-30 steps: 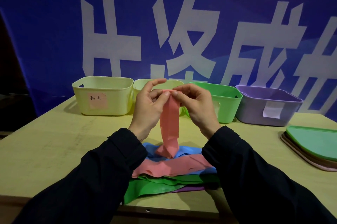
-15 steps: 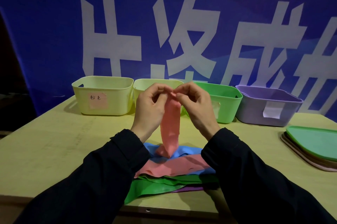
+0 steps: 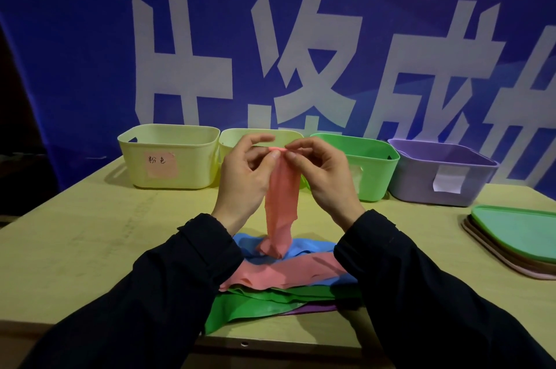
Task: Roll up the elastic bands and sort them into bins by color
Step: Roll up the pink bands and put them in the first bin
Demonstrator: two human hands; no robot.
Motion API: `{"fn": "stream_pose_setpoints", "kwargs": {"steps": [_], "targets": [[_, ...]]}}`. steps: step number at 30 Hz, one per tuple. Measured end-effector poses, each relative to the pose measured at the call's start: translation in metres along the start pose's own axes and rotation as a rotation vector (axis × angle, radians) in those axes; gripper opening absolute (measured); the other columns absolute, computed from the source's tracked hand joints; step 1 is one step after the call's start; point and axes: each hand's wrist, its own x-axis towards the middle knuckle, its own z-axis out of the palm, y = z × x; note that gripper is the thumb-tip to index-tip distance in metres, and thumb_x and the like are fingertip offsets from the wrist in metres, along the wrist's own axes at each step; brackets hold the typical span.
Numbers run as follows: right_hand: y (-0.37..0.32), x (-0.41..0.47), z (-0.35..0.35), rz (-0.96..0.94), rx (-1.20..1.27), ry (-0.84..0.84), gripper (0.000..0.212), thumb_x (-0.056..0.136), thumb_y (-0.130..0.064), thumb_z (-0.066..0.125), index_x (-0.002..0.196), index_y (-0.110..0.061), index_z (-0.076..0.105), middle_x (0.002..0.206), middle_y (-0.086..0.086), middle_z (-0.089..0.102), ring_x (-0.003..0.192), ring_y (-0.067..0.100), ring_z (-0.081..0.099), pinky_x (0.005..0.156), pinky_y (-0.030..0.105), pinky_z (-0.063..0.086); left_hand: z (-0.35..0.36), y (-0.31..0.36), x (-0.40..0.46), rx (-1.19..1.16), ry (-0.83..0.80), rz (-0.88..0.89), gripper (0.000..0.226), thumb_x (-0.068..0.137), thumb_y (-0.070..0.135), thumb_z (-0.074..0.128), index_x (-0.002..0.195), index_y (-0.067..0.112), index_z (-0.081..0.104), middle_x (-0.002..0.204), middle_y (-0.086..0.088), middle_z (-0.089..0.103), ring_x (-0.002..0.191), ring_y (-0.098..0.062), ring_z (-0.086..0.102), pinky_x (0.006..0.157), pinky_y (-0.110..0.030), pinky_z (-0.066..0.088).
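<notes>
My left hand [image 3: 245,176] and my right hand [image 3: 323,177] are raised above the table and pinch the top end of a pink elastic band [image 3: 282,200]. That end is curled into a small tight roll between my fingertips. The band hangs straight down, and its lower part trails onto a pile holding a blue band [image 3: 304,248], a green band [image 3: 252,305] and a purple band [image 3: 316,308]. Four bins stand in a row behind: a pale yellow bin [image 3: 168,155] with a pink label, a second pale yellow bin [image 3: 231,140], a green bin [image 3: 373,170] and a purple bin [image 3: 439,176].
A stack of flat lids [image 3: 514,239], green on top, lies at the table's right edge. A blue banner [image 3: 270,37] with large white characters closes off the back. The wooden table [image 3: 90,233] shows bare surface on its left side.
My fingers have curled the band's top end over into a small roll; my left index finger, straight a second ago, bent down and now reaches out again above the roll. The hanging part shifted slightly.
</notes>
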Motion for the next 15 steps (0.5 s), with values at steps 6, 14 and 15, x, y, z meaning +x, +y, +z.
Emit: {"fn": "stream_pose_setpoints", "kwargs": {"steps": [6, 14, 15], "targets": [[0.0006, -0.0003, 0.0004, 0.002, -0.014, -0.018, 0.007, 0.096, -0.011, 0.068, 0.103, -0.012, 0.069, 0.086, 0.013, 0.071, 0.08, 0.012, 0.064, 0.071, 0.028, 0.051, 0.0004, 0.0028, 0.0001, 0.016, -0.002, 0.043, 0.015, 0.096, 0.002, 0.065, 0.102, 0.015, 0.069, 0.092, 0.006, 0.074, 0.091, -0.013, 0.072, 0.082, -0.026, 0.058], [-0.004, 0.0018, -0.0001, 0.014, -0.039, -0.04, 0.013, 0.095, -0.004, 0.063, 0.1, -0.014, 0.068, 0.094, 0.009, 0.071, 0.087, 0.015, 0.065, 0.076, 0.029, 0.051, 0.0005, 0.002, 0.0001, 0.012, 0.007, 0.057, 0.015, 0.093, -0.003, 0.065, 0.096, 0.01, 0.07, 0.089, 0.001, 0.075, 0.09, -0.017, 0.073, 0.082, -0.029, 0.059], [-0.0048, 0.002, -0.0003, 0.019, -0.05, -0.035, 0.01, 0.095, -0.007, 0.065, 0.099, -0.014, 0.069, 0.095, 0.007, 0.072, 0.086, 0.015, 0.065, 0.076, 0.029, 0.052, 0.0007, 0.0025, 0.0001, 0.015, 0.009, 0.059, 0.015, 0.093, -0.003, 0.065, 0.095, 0.011, 0.07, 0.089, 0.001, 0.075, 0.09, -0.017, 0.073, 0.082, -0.029, 0.059]]}}
